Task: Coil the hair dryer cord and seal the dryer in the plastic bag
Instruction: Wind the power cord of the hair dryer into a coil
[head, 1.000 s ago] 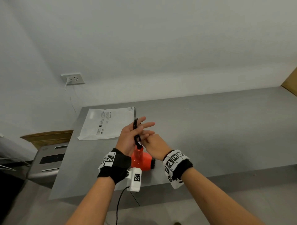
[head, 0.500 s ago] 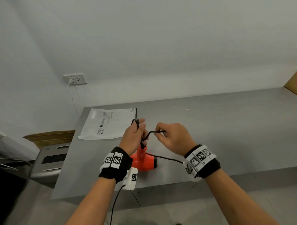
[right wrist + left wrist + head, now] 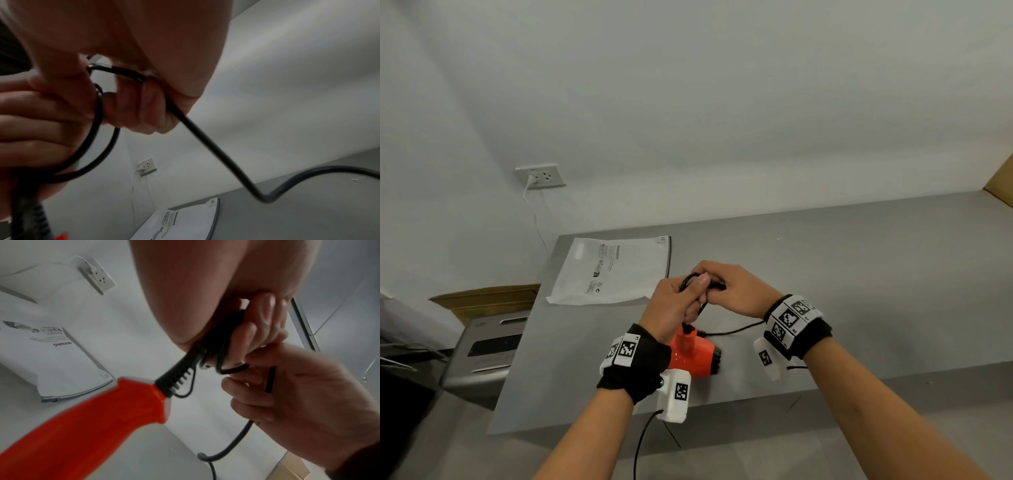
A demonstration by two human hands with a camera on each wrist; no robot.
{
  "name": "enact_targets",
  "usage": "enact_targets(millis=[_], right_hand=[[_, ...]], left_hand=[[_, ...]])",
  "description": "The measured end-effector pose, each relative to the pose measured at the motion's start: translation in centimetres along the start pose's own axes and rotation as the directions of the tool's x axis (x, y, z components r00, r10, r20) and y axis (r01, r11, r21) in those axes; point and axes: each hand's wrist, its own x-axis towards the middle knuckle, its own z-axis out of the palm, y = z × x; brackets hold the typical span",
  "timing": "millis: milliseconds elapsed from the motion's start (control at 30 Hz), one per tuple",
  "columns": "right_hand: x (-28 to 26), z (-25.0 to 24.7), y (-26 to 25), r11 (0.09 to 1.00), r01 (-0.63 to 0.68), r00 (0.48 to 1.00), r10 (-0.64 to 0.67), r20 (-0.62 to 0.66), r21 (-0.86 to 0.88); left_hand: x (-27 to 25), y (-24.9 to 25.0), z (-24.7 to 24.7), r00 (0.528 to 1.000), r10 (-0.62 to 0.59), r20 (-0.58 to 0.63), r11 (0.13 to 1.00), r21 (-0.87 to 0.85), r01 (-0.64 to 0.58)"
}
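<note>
Both hands, left hand (image 3: pixel 677 305) and right hand (image 3: pixel 736 291), grip cord (image 3: pixel 732 331); dryer (image 3: pixel 693 354) handle points up.

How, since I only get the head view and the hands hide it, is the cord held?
Observer: The left wrist view shows several black loops of the cord lying across the curled fingers of the left hand.
Operator: And the right hand?
Observer: In the right wrist view, the right hand pinches the cord. The slack drops from it to a sharp bend, then runs off to the right.
Operator: Where does the cord leave the dryer?
Observer: In the left wrist view, it leaves through the ribbed sleeve at the handle end of the hair dryer and goes straight up into the left hand's loops.
</note>
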Motion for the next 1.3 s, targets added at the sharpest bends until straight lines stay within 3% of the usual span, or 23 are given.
enact_targets(millis=[133, 267, 400, 533, 667, 833, 933, 1000, 1067, 1167, 1233, 1300], right_hand=[[1.0, 0.0, 0.5, 0.997, -0.03, 0.995, 0.022, -0.098, -0.074], [1.6, 0.4, 0.7, 0.999, -0.035, 0.991, 0.038, -0.13, 0.026], [1.4, 2.1, 1.2, 0.993, -0.067, 0.984, 0.081, -0.158, 0.095], [0.5, 4.9, 3.1, 0.988, -0.145, 0.967, 0.132, -0.219, -0.045], [-0.8, 6.1, 3.7, 0.968, -0.153, 0.981, 0.125, -0.147, -0.199], [-2.6, 4.3, 3.0, 0.867, -0.001, 1.0, -0.004, -0.009, -0.498], [-3.0, 1.7, 0.9, 0.73, 0.143, 0.99, -0.11, 0.091, -0.668], [-2.9, 0.2, -0.5, 0.699, 0.205, 0.976, -0.196, 0.091, -0.686], [-2.5, -1.1, -1.4, 0.761, 0.186, 0.967, -0.255, -0.023, -0.621], [-1.2, -2.6, -1.2, 0.864, 0.062, 0.95, -0.204, -0.235, -0.501], [-0.5, -2.8, -0.6, 0.924, 0.008, 0.973, -0.097, -0.212, -0.383], [-0.4, -2.3, 0.0, 0.962, 0.005, 0.995, -0.034, -0.098, -0.273]], left_hand=[[-0.1, 0.2, -0.1, 0.999, -0.003, 0.041, 1.0, 0.017, 0.003], [0.2, 0.4, -0.2, 0.996, -0.013, 0.093, 1.0, -0.017, 0.015], [0.7, 0.2, -0.4, 0.999, 0.008, 0.043, 0.995, -0.096, -0.004], [0.6, -0.3, -0.2, 1.0, 0.024, -0.012, 0.992, -0.122, -0.025], [0.7, -0.6, -0.3, 0.997, 0.053, -0.053, 0.993, -0.099, -0.058], [1.3, -0.8, -0.5, 0.987, 0.061, -0.151, 0.998, 0.008, -0.06], [1.3, -0.9, 0.0, 0.985, 0.075, -0.155, 0.982, 0.182, -0.046], [1.2, -0.6, 0.6, 0.983, 0.096, -0.159, 0.945, 0.326, -0.039], [1.1, -0.2, 1.0, 0.974, 0.14, -0.175, 0.895, 0.444, -0.049], [0.7, 0.2, 1.8, 0.987, 0.119, -0.108, 0.904, 0.424, -0.063], [0.7, 0.3, 2.2, 0.99, 0.075, -0.119, 0.955, 0.294, -0.037], [0.8, 0.2, 2.3, 0.988, 0.032, -0.149, 0.99, 0.142, -0.01]])
